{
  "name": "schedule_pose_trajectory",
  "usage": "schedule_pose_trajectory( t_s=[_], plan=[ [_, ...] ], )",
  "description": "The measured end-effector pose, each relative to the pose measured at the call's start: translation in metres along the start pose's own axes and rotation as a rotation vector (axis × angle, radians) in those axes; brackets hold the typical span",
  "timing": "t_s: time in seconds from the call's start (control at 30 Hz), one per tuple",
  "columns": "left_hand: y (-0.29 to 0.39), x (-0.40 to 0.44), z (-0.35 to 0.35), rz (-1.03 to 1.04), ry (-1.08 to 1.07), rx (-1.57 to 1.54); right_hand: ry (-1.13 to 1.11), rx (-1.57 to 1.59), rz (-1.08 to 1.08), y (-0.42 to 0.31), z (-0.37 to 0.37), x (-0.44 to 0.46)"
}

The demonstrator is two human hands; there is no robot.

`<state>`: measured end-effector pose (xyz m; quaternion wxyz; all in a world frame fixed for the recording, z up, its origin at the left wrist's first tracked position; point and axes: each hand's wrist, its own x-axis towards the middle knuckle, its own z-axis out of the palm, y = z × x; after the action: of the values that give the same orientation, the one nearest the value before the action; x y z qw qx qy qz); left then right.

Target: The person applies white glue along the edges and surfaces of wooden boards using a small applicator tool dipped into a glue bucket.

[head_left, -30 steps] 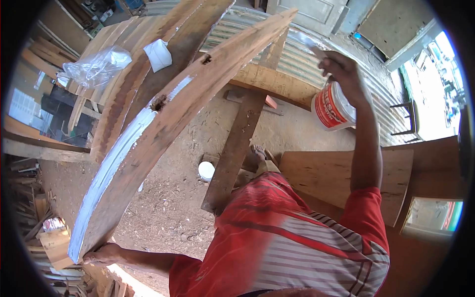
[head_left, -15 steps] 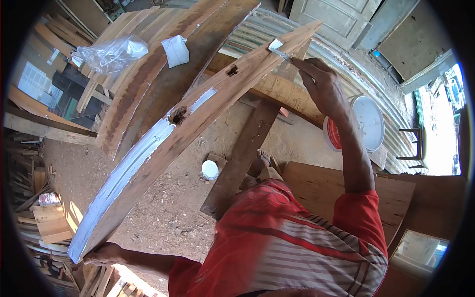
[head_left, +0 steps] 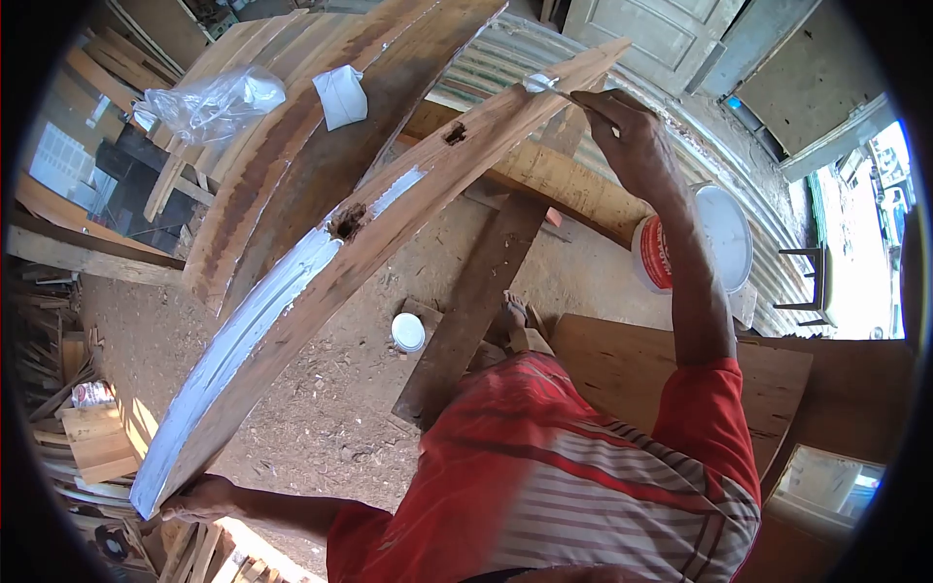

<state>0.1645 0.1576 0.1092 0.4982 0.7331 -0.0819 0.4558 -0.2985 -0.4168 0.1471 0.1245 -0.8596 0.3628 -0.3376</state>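
A long curved wooden plank (head_left: 398, 216) runs diagonally from lower left to upper right. White paste (head_left: 238, 335) coats its lower half, and a short white streak lies just past a dark hole (head_left: 348, 222). My left hand (head_left: 201, 499) is closed around the plank's lower end, its fingers partly hidden beneath. Near the upper end, my right hand (head_left: 630, 131) pinches a small putty knife (head_left: 552, 87), whose handle is mostly covered by the fingers. White paste (head_left: 536, 82) shows at its blade, which touches the plank. A second hole (head_left: 455, 134) sits between blade and streak.
Wide boards (head_left: 321, 185) lie at upper left, with a clear plastic bag (head_left: 219, 102) and a white packet (head_left: 340, 97) on them. A white bucket (head_left: 653, 255) stands beyond my right forearm. A small white lid or tub (head_left: 408, 332) is below the plank. Scrap wood (head_left: 102, 442) lies left.
The putty knife's blade has turned flatter against the plank, and my right hand has shifted slightly up and left. My left hand keeps its hold on the lower end.
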Motion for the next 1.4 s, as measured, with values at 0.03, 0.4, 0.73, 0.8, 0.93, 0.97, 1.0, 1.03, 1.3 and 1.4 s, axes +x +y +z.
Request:
schedule_pose_trajectory(
  t_s=[0.03,0.4,0.73,0.8,0.93,0.97,1.0,1.03,1.3,1.4],
  plan=[
    [0.004,-0.002,0.005,-0.086,0.017,-0.144,-0.007,-0.035,0.001,-0.001,0.001,-0.002],
    [0.018,-0.011,0.005,-0.102,-0.007,-0.009,0.051,0.021,0.07,-0.031,0.0,-0.006],
    [0.009,-0.007,-0.003,-0.043,-0.045,-0.157,0.054,-0.116,-0.007,-0.057,0.017,-0.023],
    [0.028,-0.011,0.003,-0.127,0.006,-0.196,0.059,-0.113,-0.078,-0.073,0.02,-0.031],
    [0.032,-0.014,0.005,-0.18,0.06,-0.156,-0.058,0.102,-0.119,-0.101,0.003,-0.038],
    [0.03,-0.013,0.005,-0.169,0.066,-0.145,-0.005,0.093,-0.079,-0.097,0.004,-0.036],
    [0.03,-0.013,0.004,-0.17,0.07,-0.149,0.047,0.083,-0.04,-0.088,0.005,-0.031],
    [0.031,-0.013,0.004,-0.171,0.074,-0.152,0.099,0.072,-0.001,-0.076,0.007,-0.025],
    [0.048,-0.016,-0.004,-0.065,0.037,0.309,0.299,0.246,0.354,0.008,0.08,-0.011],
    [0.062,-0.018,-0.002,-0.038,0.057,0.428,0.247,0.252,0.31,-0.03,0.079,-0.02]
  ],
)
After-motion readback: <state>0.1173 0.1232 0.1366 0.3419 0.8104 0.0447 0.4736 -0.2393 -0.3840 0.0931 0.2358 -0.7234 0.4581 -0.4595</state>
